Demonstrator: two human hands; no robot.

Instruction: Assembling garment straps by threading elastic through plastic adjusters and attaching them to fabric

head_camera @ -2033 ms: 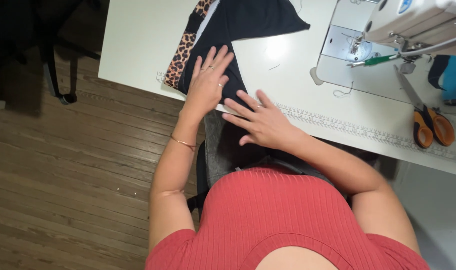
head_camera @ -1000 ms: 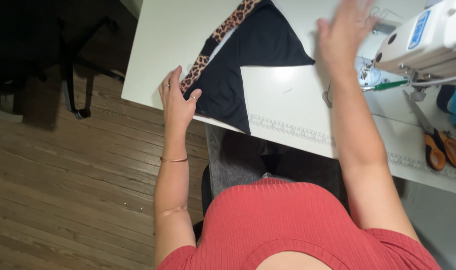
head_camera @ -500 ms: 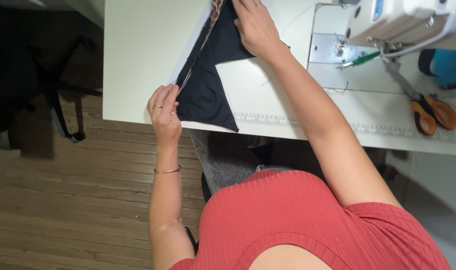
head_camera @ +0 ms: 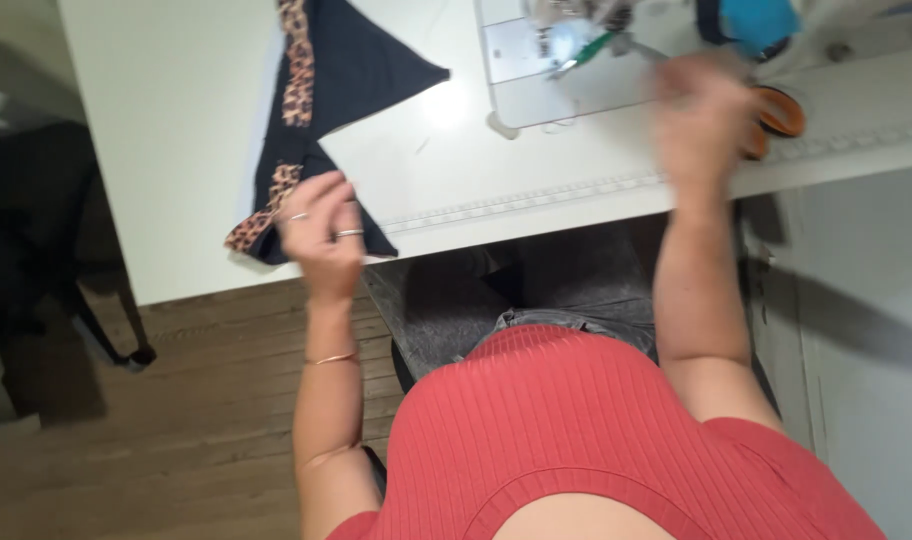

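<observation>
The left hand (head_camera: 321,232) pinches the near end of the black fabric (head_camera: 351,70), whose long axis runs away across the table (head_camera: 166,110), while the blurred right hand (head_camera: 701,120), fingers' state unclear, hovers by the orange-handled scissors (head_camera: 781,112).

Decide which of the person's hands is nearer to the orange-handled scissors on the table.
Right. The right hand, blurred, hovers just beside the orange-handled scissors at the table's right end. The left hand is far across the table, on the black fabric.
</observation>
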